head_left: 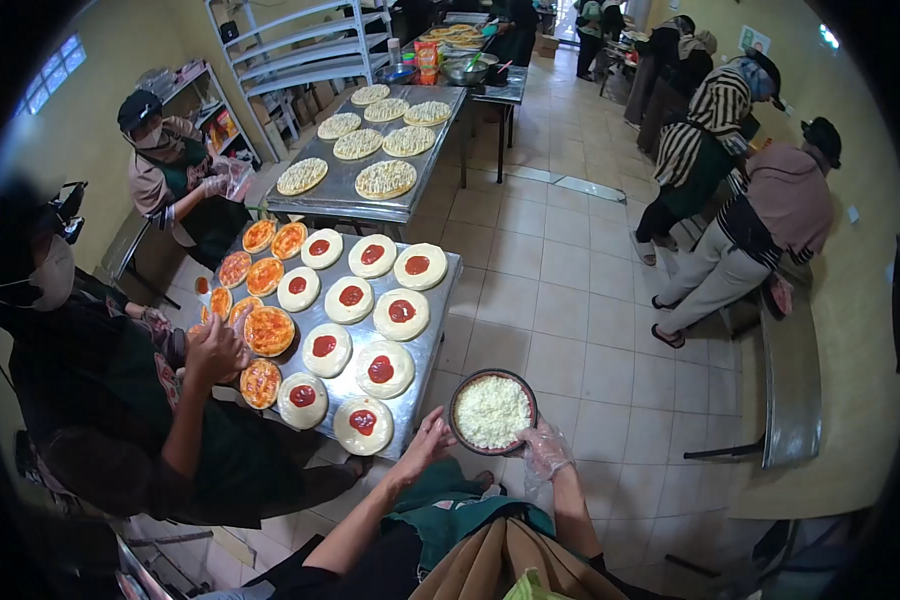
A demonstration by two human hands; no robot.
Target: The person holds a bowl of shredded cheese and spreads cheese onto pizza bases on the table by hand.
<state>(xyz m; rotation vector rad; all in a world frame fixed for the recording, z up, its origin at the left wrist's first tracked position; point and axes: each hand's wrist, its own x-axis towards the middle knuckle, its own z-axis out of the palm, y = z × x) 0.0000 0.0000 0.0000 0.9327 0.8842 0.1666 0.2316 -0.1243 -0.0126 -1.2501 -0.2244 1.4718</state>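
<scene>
My right hand (547,452), in a clear plastic glove, grips the near right rim of a dark round bowl (454,420). White crumbly shreds that look like grated cheese (492,411) fill the bowl. My left hand (426,444) is bare, its fingers apart, close to the bowl's left side; I cannot tell whether it touches. Left of the bowl, a metal table (440,300) carries several pale dough rounds (385,369) with a red sauce blob in the middle of each. Along its far left side lie smaller rounds (269,331) with sauce spread over them.
A co-worker (120,400) stands at the table's left, hands over the sauced rounds. Another person (180,175) stands farther back. Behind is a second table (410,205) with topped rounds (386,180). A bench (792,400) runs along the right wall, near two bending people (770,210).
</scene>
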